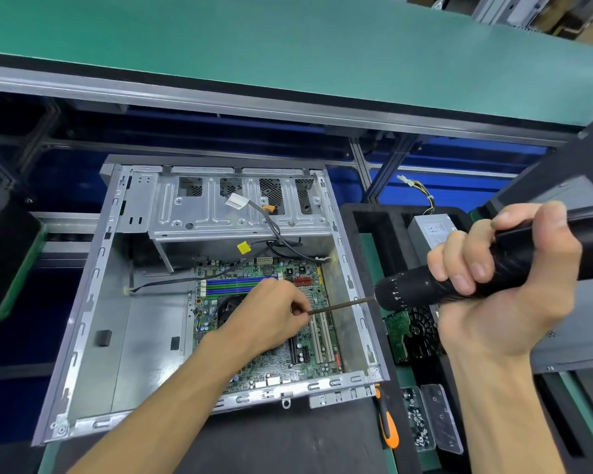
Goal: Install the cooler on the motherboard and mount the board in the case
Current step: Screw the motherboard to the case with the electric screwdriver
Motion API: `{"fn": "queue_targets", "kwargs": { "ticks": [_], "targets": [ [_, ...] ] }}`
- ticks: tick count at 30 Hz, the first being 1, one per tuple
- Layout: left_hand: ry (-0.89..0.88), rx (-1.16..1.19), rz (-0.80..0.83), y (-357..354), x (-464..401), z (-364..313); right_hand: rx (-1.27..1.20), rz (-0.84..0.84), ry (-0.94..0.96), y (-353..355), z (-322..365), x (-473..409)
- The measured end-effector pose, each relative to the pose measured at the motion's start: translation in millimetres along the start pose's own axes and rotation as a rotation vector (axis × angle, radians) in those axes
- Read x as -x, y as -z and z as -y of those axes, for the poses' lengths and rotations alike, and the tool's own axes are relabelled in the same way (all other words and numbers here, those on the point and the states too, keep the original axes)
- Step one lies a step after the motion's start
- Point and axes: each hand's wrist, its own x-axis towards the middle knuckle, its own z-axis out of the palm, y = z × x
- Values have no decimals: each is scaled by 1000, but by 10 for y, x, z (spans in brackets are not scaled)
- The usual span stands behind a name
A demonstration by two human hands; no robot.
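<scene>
The motherboard (281,357) is lying flat on the floor of the open case (93,302), toward its right wall, with the cooler (228,307) sitting on it, partly hidden under the left hand (271,318). That hand is reaching down over the board and pinching the tip of the long driver bit (343,306) between thumb and fingers, apparently seating or steadying a screw there, though the screw itself is too small to make out. The right hand (500,282) is wrapping firmly around the black electric screwdriver (476,278), holding it above the case's right wall and angling the bit down and left. The step in hand looks like driving a board screw; doing it well is likely calling for bringing the driver upright over the hole before spinning, keeping the bit clear of the white slots (322,340) just beside it, and releasing the fingertips first. Loose black cables (278,241) are draping across the board's far edge, below the drive cage (233,203). An orange-handled screwdriver (387,422) and a tray of screws (418,422) are resting to the right of the case.
</scene>
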Motion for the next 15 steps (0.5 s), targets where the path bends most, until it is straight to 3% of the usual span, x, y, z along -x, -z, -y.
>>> {"fn": "queue_targets", "kwargs": {
  "ticks": [15],
  "targets": [
    [14, -23, -28, 9, 5, 10, 12, 26, 13, 18, 4, 5]
  ]
}}
